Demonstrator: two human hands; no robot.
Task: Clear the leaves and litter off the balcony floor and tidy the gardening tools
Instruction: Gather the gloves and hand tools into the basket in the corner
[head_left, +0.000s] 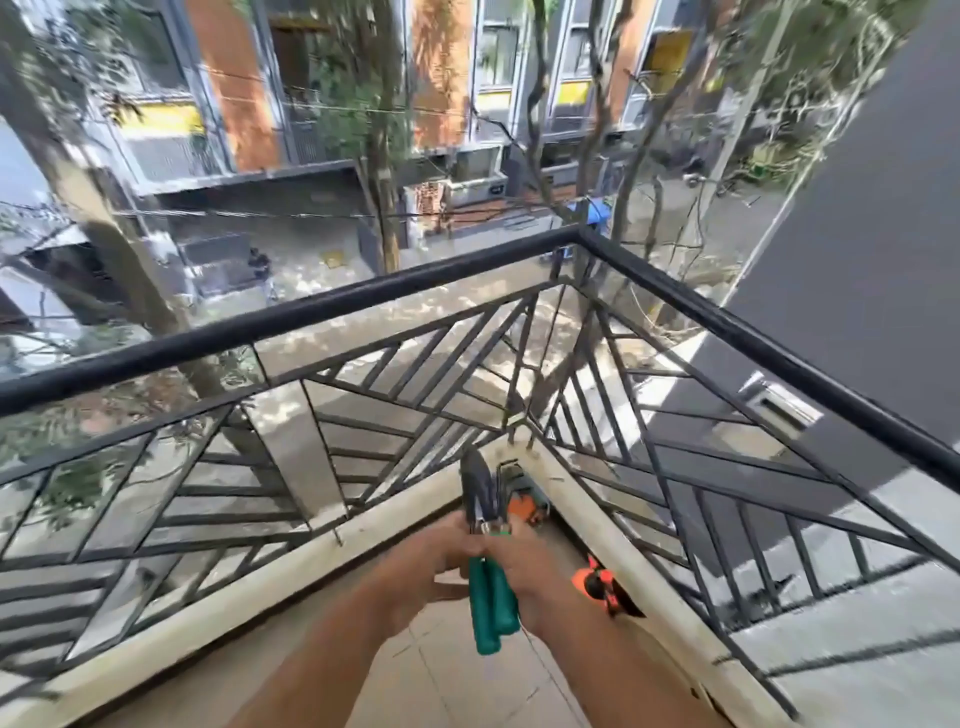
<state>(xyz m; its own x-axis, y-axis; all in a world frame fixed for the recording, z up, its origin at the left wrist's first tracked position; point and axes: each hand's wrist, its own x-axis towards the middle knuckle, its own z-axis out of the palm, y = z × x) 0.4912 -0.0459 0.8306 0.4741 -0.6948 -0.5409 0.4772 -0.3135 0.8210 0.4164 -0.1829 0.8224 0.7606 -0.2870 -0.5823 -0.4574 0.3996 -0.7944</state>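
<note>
Left hand (445, 546), right hand (511, 553) grip green-handled tools (491, 592).

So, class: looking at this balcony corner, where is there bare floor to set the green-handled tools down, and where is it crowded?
Free: the tiled floor below the green-handled tools, between the two forearms, and the strip along the left kerb. Crowded: the far corner, where an orange tool lies, and the right kerb, where another orange tool rests. Both the left hand and the right hand grip the tools.

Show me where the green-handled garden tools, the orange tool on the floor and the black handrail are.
green-handled garden tools (492, 603), head view, on the green handles.
orange tool (597, 584), head view, on its orange body.
black handrail (322, 304), head view, on the top bar.
</note>
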